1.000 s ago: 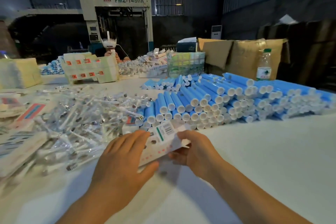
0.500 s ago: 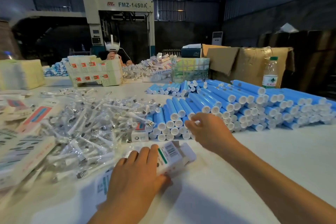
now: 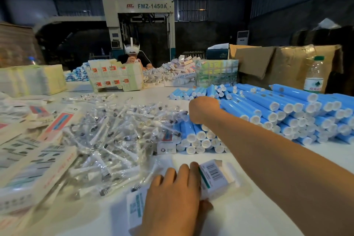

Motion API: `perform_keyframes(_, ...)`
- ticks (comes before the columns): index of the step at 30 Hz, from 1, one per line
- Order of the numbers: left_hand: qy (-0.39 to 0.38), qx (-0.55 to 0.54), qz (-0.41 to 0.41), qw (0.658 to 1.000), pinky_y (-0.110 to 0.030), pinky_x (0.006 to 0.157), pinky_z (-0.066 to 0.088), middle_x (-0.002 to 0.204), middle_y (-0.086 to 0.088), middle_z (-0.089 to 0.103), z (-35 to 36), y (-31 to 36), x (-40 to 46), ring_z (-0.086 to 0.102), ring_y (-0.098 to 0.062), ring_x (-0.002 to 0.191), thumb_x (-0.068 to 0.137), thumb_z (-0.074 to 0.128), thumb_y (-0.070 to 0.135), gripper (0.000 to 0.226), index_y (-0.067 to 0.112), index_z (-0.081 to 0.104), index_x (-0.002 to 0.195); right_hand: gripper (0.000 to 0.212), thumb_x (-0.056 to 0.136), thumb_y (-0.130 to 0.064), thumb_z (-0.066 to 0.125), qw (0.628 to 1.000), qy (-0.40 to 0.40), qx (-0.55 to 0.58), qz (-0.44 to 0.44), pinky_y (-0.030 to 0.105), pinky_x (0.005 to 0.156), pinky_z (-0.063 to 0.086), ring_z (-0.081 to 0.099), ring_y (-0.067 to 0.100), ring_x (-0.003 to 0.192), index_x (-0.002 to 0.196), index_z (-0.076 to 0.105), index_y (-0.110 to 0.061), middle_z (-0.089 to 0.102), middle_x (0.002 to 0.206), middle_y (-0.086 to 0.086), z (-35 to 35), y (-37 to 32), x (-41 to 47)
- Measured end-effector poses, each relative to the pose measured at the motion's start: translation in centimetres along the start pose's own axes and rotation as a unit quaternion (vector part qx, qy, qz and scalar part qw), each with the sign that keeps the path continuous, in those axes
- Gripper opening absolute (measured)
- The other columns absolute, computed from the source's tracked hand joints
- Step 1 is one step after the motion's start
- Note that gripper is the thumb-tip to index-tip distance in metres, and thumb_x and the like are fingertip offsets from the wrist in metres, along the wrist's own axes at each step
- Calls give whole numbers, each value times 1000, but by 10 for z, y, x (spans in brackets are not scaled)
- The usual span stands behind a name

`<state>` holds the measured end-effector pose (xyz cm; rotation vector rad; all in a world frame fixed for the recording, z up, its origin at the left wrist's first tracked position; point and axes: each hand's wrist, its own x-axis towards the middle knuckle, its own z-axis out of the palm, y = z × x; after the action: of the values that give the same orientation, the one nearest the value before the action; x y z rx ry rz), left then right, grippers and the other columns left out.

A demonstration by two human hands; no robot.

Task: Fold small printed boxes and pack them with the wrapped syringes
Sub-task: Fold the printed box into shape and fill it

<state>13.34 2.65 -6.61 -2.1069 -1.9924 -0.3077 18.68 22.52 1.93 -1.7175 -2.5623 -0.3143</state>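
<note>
A white table (image 3: pixel 268 207) bore wrapped syringes (image 3: pixel 115 136) at centre left, blue tubes (image 3: pixel 287 113) (stacked) at right, flat cartons (image 3: pixel 28 159) at left.

The small printed box (image 3: pixel 214 177) is white with a barcode and a green stripe on its upper face. It is folded up and lies flat on the desk at about 6 o'clock in the view, its open end with a loose flap pointing toward 2 o'clock. The heap of wrapped syringes (image 3: pixel 118 140) sprawls at 9 to 10 o'clock of the box: clear crinkled sleeves, each holding a white barrel with a dark tip, lying criss-crossed in every direction. Flat unfolded box blanks (image 3: pixel 28 168), white with barcodes and red panels, are spread at 9 o'clock beyond the heap, overlapping one another.
</note>
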Motion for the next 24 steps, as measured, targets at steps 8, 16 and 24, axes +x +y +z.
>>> perform_keyframes(8, -14, -13, 40, 999, -34, 69, 50, 106, 4, 62, 1, -4, -2, 62, -17, 86, 53, 71, 73, 93, 16, 58, 126, 22, 91, -6, 44, 999, -16, -30, -27, 30, 65, 39, 43, 19, 63, 69, 44, -6, 40, 70, 6, -3, -9, 7)
perform_keyframes(16, 27, 1, 21, 999, -30, 98, 27, 143, 13, 25, 10, -9, -1, 30, -13, 125, 86, 30, 71, 80, 28, 0, 146, 34, 86, -19, 61, 898, 35, 436, 47, 17, 35, 26, 31, 16, 37, 61, 42, -8, 36, 47, 3, -38, 60, -41)
perform_keyframes(24, 68, 22, -13, 997, -29, 96, 31, 143, 13, 30, 8, -5, -1, 34, -13, 125, 87, 27, 69, 75, 27, 7, 146, 8, 87, -12, 50, 513, 46, 840, 168, 17, 32, 29, 44, 9, 36, 82, 55, -11, 51, 63, 4, 39, 99, -152)
